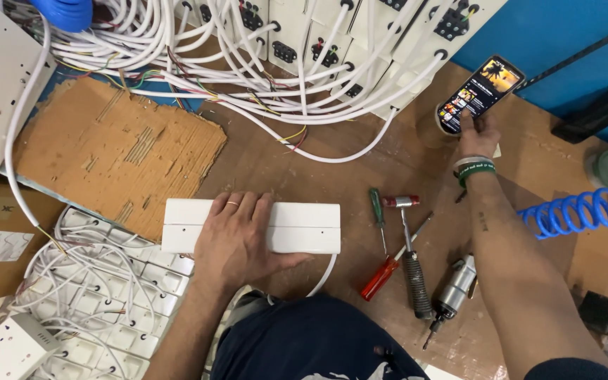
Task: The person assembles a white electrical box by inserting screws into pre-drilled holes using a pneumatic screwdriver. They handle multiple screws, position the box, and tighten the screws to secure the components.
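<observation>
A long white extension box (286, 226) lies flat on the brown desk (262, 162), just in front of the person, closed face up, with a white cable (324, 274) leaving its near edge. The left hand (237, 239) rests palm-down on it, fingers spread, pressing rather than gripping. The right hand (478, 134) is well apart, clasping a lit phone (480, 93). Two screwdrivers (378, 211), a hammer (409, 253) and a pneumatic driver (452, 288) lie untouched beside the box. Judged by this, assembly is paused; many wired boxes (332, 49) are stacked beyond. A blue-gloved hand (65, 13) works nearby.
</observation>
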